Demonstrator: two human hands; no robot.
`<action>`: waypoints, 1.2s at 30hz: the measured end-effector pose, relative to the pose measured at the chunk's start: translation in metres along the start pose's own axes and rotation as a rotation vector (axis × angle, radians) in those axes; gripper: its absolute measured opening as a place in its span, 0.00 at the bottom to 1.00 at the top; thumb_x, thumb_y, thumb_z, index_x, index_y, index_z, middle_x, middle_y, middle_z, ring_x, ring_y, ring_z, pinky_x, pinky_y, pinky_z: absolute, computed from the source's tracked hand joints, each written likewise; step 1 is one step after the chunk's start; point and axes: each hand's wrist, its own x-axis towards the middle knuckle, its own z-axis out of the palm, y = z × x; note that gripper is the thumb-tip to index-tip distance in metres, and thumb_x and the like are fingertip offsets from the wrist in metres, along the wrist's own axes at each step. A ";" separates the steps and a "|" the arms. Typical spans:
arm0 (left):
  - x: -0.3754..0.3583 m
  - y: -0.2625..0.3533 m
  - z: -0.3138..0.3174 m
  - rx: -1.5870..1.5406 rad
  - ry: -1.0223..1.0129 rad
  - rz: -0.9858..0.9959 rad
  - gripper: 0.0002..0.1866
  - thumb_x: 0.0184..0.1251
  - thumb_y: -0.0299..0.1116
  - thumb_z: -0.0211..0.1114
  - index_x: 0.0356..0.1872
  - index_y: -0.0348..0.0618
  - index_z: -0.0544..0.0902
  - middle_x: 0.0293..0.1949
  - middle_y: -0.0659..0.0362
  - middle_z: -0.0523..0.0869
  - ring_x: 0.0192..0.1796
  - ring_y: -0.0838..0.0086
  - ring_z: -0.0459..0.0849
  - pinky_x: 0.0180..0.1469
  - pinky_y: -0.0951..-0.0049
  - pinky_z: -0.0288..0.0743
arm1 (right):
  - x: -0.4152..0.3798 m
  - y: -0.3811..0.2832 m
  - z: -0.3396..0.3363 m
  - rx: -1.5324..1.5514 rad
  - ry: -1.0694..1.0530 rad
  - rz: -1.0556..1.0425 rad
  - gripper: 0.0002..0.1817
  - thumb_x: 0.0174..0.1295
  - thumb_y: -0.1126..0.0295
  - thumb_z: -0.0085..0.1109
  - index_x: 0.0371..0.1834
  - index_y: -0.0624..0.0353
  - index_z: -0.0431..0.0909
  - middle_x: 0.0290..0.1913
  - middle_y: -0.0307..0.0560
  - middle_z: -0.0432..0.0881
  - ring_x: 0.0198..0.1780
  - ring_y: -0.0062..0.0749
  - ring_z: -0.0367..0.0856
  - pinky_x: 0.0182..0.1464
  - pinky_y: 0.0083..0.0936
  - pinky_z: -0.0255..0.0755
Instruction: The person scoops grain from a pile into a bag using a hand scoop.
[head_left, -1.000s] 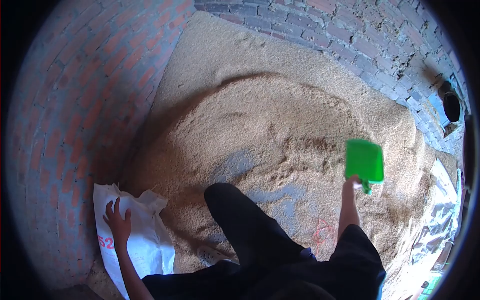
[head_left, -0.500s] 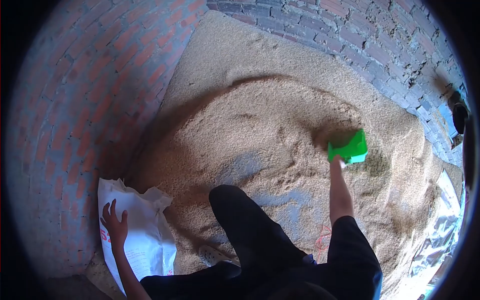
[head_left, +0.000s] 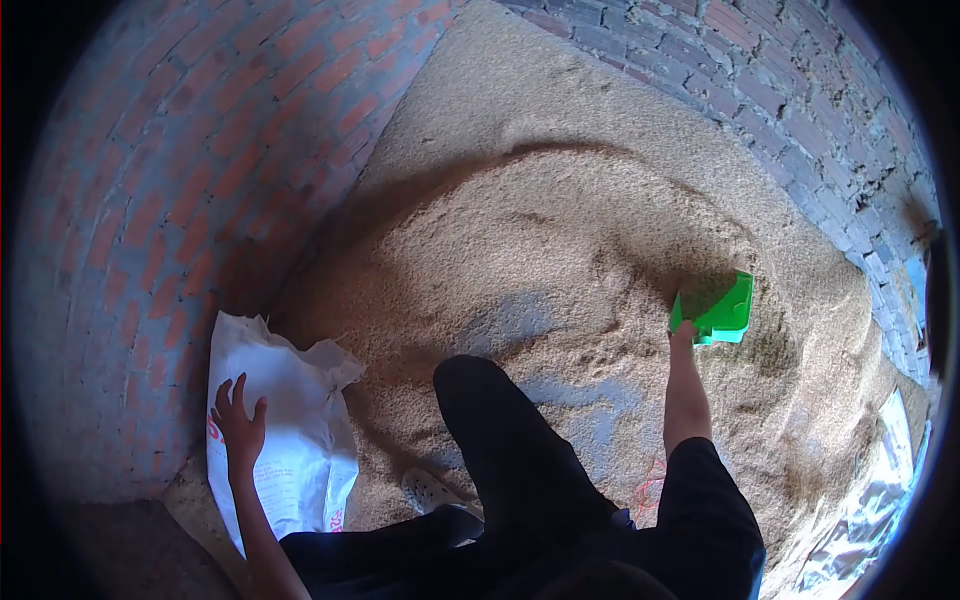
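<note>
My right hand (head_left: 684,331) is closed around a bright green plastic scoop (head_left: 735,305). The scoop sits against the heap of tan, loose grain-like material (head_left: 560,230), its open side facing the heap. Some of the material seems to lie inside it, though shadow makes the amount hard to judge. On the other side, my left hand (head_left: 240,420) has its fingers spread over a white sack (head_left: 300,450) with red print. Whether the fingertips touch the sack cannot be made out.
Brick walls rise at the left (head_left: 170,230) and at the back right (head_left: 800,110). Grey floor (head_left: 600,410) shows through the material near my knee. A shiny plastic sheet (head_left: 870,510) lies at the lower right, and a red string (head_left: 650,485) lies by my leg.
The view has shifted, so the walls and sack appear displaced. The scoop has turned a little and appears slightly farther right and lower. My left hand stays spread by the sack.
</note>
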 end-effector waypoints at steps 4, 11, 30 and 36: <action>0.000 0.004 -0.006 -0.013 -0.014 -0.031 0.27 0.62 0.43 0.57 0.62 0.52 0.63 0.62 0.50 0.58 0.67 0.57 0.54 0.65 0.40 0.40 | -0.046 -0.017 0.025 -0.096 0.221 -0.104 0.24 0.52 0.60 0.48 0.55 0.41 0.60 0.47 0.42 0.67 0.44 0.39 0.68 0.35 0.39 0.70; 0.000 0.003 -0.009 -0.007 0.001 -0.010 0.27 0.62 0.42 0.57 0.62 0.52 0.63 0.62 0.51 0.58 0.67 0.58 0.54 0.65 0.41 0.40 | -0.093 -0.038 0.041 0.053 0.118 -0.126 0.27 0.50 0.65 0.47 0.58 0.45 0.58 0.47 0.45 0.69 0.39 0.37 0.72 0.29 0.33 0.73; -0.005 -0.010 -0.010 -0.016 0.033 -0.015 0.27 0.61 0.43 0.57 0.61 0.52 0.64 0.61 0.53 0.60 0.66 0.59 0.57 0.66 0.42 0.39 | -0.093 -0.051 0.046 0.056 0.215 0.034 0.30 0.51 0.65 0.49 0.60 0.40 0.54 0.50 0.47 0.67 0.40 0.41 0.72 0.33 0.34 0.76; -0.004 -0.017 -0.005 0.022 0.065 0.000 0.27 0.61 0.43 0.57 0.61 0.53 0.64 0.60 0.54 0.60 0.66 0.60 0.58 0.66 0.42 0.40 | -0.112 -0.057 0.054 0.012 0.199 0.060 0.31 0.51 0.67 0.48 0.61 0.40 0.52 0.51 0.48 0.66 0.41 0.43 0.72 0.33 0.35 0.76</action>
